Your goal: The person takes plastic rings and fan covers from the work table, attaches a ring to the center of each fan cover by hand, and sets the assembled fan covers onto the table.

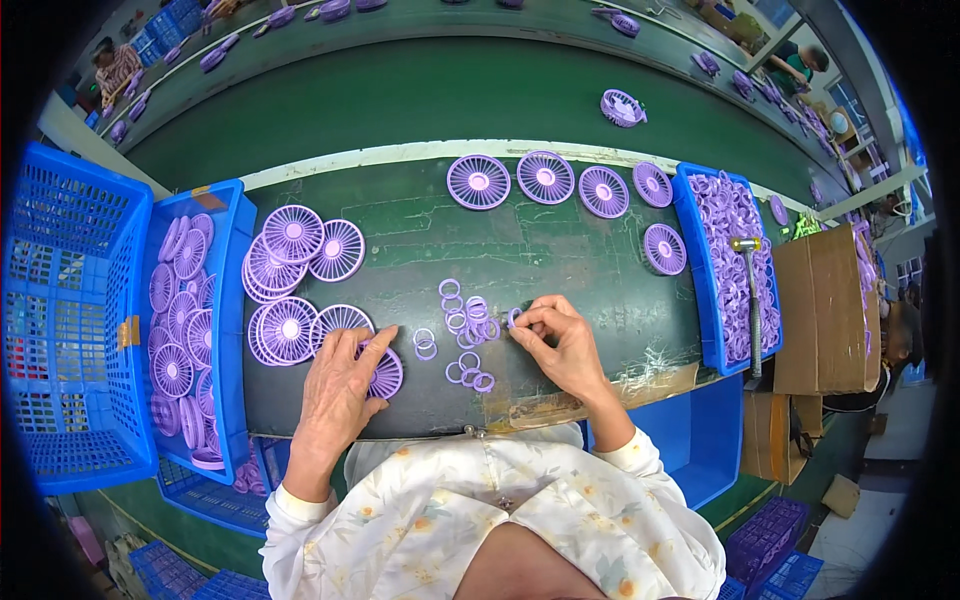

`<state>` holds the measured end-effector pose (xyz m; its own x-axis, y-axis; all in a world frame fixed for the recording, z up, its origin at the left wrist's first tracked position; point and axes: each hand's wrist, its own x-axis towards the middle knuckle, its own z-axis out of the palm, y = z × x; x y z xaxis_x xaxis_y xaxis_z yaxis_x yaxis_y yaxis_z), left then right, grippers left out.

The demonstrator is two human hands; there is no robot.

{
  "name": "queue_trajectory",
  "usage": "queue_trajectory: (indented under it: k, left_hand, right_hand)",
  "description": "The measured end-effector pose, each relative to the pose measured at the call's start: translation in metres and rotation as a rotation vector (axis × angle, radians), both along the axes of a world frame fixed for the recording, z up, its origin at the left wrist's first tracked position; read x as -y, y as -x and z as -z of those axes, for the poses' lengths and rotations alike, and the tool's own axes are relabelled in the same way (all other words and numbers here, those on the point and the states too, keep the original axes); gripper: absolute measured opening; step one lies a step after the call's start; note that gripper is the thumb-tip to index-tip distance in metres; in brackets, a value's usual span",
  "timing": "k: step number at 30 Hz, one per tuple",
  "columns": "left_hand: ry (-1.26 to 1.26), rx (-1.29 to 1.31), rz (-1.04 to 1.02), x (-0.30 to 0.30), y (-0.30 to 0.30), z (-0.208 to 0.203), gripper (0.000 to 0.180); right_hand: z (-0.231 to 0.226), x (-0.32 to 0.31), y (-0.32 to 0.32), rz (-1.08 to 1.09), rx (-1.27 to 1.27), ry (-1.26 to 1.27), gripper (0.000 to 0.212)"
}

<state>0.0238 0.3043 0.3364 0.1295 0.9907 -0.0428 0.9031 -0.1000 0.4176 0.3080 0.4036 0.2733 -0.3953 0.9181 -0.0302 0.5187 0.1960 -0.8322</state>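
Your left hand lies flat, fingers spread, pressing down on a round purple plastic fan grille at the near edge of the dark green worktop; it holds the grille by weight alone, not closed around it. Your right hand is pinched shut, thumb and fingertips nipping a small purple plastic ring just beside the loose scatter of matching rings between your hands.

That ring looks feather-light and stiff, smooth enough to slip, so take it by its rim edge with fingertips rather than squeezing it flat. The grille looks thin-spoked and probably brittle; press on its hub or outer rim, not on the ribs.

To your left, more grilles lie overlapped in a pile, and beyond them a blue plastic crate stands packed with grilles on edge. Farther back, a row of four finished grilles lines the worktop's far edge. On your right a long blue bin holds a heap of purple rings, with a hammer resting across it. Beyond, a green conveyor belt carries scattered purple parts.
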Motion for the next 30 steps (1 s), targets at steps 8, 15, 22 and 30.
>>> queue_trajectory:
  k: [8,15,22,30]
  left_hand:
    - [0.08,0.467,-0.203,-0.011,-0.003,-0.013,0.021]
    - [0.068,1.392,-0.415,-0.025,-0.036,0.036,0.012]
    - [0.118,1.586,-0.498,-0.031,-0.057,0.041,0.022]
    - [0.2,1.613,-0.534,-0.028,-0.057,0.048,0.024]
  right_hand:
    - [-0.002,0.02,0.007,0.034,-0.847,0.492,0.009]
    - [-0.019,0.023,0.023,-0.043,-0.926,0.582,0.031]
    - [-0.015,0.026,0.025,-0.041,-0.968,0.621,0.028]
    - [-0.03,0.025,0.041,-0.055,-0.638,0.126,0.026]
